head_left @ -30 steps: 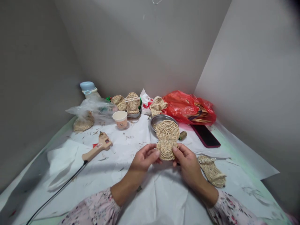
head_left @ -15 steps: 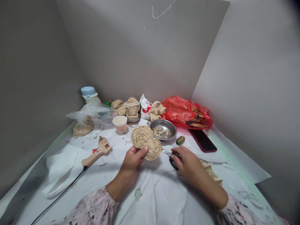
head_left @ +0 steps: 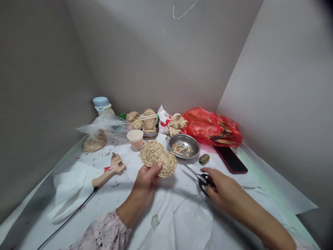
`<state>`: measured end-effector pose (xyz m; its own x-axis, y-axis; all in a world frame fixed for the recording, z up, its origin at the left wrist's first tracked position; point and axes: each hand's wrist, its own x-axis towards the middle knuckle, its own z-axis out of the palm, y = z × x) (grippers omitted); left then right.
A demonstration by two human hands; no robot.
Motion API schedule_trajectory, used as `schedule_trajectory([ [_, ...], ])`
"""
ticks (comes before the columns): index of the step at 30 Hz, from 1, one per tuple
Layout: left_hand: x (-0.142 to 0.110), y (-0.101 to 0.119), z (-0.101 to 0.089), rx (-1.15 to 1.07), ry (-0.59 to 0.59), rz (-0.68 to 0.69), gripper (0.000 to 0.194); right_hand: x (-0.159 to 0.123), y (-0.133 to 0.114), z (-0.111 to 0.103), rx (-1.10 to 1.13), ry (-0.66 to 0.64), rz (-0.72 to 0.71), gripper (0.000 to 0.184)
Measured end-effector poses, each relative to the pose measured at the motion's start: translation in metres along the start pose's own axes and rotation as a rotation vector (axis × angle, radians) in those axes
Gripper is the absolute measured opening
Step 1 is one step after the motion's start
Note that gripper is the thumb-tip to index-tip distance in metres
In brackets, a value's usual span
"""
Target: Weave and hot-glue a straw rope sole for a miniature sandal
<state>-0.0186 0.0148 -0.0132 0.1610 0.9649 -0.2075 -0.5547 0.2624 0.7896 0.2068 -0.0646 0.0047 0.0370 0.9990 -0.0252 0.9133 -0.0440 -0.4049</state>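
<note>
We look from the person's head, forward and down, past the left hand (head_left: 147, 182) and right hand (head_left: 223, 189) close below us, across white paper (head_left: 182, 222) toward a wall (head_left: 145, 59) farther off, in one wide view.

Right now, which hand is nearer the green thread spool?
The right. The right hand, holding scissors, is below and to the right of the green thread spool; the left hand, holding the coiled straw piece, is farther off, below and to the left.
</note>
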Motion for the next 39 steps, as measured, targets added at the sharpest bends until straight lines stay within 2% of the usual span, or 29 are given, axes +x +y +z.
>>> schedule_trajectory([
  [2, 0.002, 0.001, 0.0, -0.029, 0.023, -0.006, 0.036, -0.001, -0.001, -0.008, 0.177, 0.026, -0.017, 0.047],
  [4, 0.002, 0.003, 0.001, -0.049, 0.034, -0.02, 0.03, -0.001, -0.004, -0.009, 0.268, 0.061, -0.14, 0.051],
  [7, 0.002, 0.003, 0.002, -0.054, 0.034, -0.021, 0.028, 0.001, -0.008, 0.002, 0.313, 0.179, -0.338, 0.051],
  [11, -0.001, 0.002, 0.003, -0.046, 0.032, -0.004, 0.035, 0.003, -0.003, 0.024, 0.308, 0.269, -0.439, 0.053],
  [16, -0.002, 0.001, 0.003, -0.037, 0.022, -0.006, 0.034, 0.006, 0.007, 0.041, 0.248, 0.367, -0.489, 0.053],
  [20, -0.003, -0.001, 0.003, -0.031, 0.003, -0.01, 0.037, 0.007, 0.009, 0.047, 0.204, 0.38, -0.519, 0.053],
  [30, -0.006, -0.003, 0.006, -0.022, -0.022, -0.029, 0.041, 0.005, 0.011, 0.05, 0.143, 0.411, -0.53, 0.055],
  [39, -0.007, -0.004, 0.007, -0.022, -0.008, -0.03, 0.038, 0.005, 0.011, 0.053, 0.014, 0.478, -0.542, 0.045],
])
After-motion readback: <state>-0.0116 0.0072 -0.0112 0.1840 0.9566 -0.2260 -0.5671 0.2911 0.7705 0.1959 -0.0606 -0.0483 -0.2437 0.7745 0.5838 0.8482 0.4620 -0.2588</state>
